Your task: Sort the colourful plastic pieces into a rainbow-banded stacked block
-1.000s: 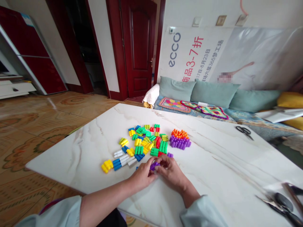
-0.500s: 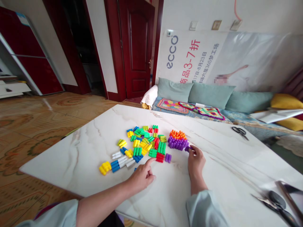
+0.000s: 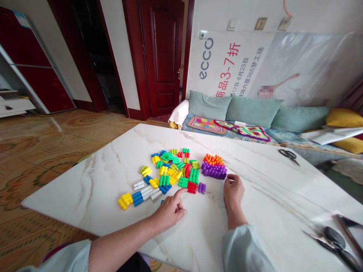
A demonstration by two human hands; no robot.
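Note:
My left hand (image 3: pixel 172 207) hovers over or rests on the table near the red block (image 3: pixel 192 187), its index finger stretched toward it and the other fingers curled, holding nothing. At the right end of the rows of purple blocks (image 3: pixel 213 170), my right hand (image 3: pixel 234 188) has its thumb and fingertips pinched on the end purple block (image 3: pixel 224 175). Rows of orange blocks (image 3: pixel 213 159) stand directly behind the purple ones. Between my hands lies a separate purple block (image 3: pixel 202 187), beside the red one.
Loose green, yellow, blue and white blocks (image 3: pixel 164 181) spread over the left middle of the marble-patterned table (image 3: pixel 107 181). Black scissors (image 3: pixel 288 155) lie at the far right; another pair (image 3: pixel 326 241) and a dark-framed object (image 3: pixel 350 230) are near right. A sofa stands behind.
My right hand has brought the purple block left against the end of the purple rows, where it now lines up with them. My left hand has stayed in place.

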